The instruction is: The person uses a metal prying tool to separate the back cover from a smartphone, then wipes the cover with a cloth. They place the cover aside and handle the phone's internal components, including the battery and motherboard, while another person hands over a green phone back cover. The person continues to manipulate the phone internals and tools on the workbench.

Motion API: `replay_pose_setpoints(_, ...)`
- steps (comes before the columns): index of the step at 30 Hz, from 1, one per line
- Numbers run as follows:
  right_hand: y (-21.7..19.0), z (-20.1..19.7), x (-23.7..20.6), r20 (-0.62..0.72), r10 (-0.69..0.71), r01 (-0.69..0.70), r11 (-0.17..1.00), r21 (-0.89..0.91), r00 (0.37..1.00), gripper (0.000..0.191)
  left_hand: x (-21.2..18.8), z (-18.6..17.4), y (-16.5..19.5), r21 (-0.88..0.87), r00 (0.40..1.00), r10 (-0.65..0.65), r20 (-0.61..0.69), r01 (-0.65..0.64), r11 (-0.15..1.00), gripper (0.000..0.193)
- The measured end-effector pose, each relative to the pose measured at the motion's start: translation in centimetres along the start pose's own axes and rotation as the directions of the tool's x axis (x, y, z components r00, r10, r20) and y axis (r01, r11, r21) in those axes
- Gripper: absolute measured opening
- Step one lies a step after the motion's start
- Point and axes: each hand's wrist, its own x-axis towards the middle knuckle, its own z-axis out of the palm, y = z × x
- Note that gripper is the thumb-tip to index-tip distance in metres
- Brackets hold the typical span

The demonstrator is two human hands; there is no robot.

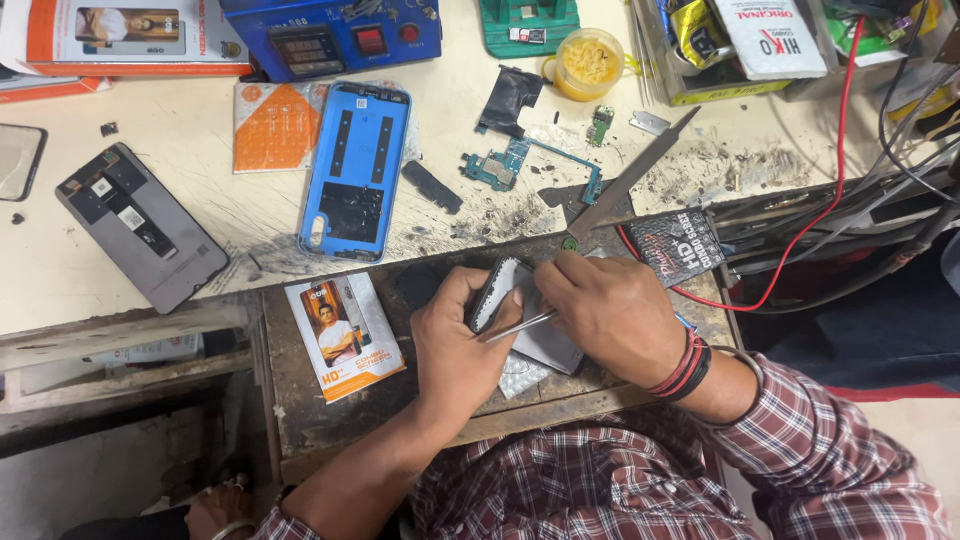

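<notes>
My left hand grips a dark phone body by its edge and tilts it up over a wooden pull-out board. My right hand holds thin metal tweezers, whose tips touch the lower part of the phone. A grey flat panel lies under both hands. Red bands circle my right wrist.
On the worn white bench lie a blue phone back cover, a grey phone frame, a green circuit board, a long metal blade, a yellow jar and a blue power unit. Cables crowd the right. A screen-guard packet lies left of my hands.
</notes>
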Motion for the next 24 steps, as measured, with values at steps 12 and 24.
replay_pose_setpoints(12, 2.2, 1.2, -4.0, -0.109, 0.368, -0.294, 0.861, 0.414, 0.924, 0.017, -0.1, -0.1, 0.4, 0.004, 1.0, 0.01, -0.019, -0.01, 1.0, 0.018)
replay_pose_setpoints(24, 0.8, 0.4, -2.3, -0.044, 0.367, -0.317, 0.852, 0.417, 0.929, 0.018, -0.2, -0.1, 0.5, -0.021, 1.0, 0.007, -0.001, -0.007, 1.0, 0.019)
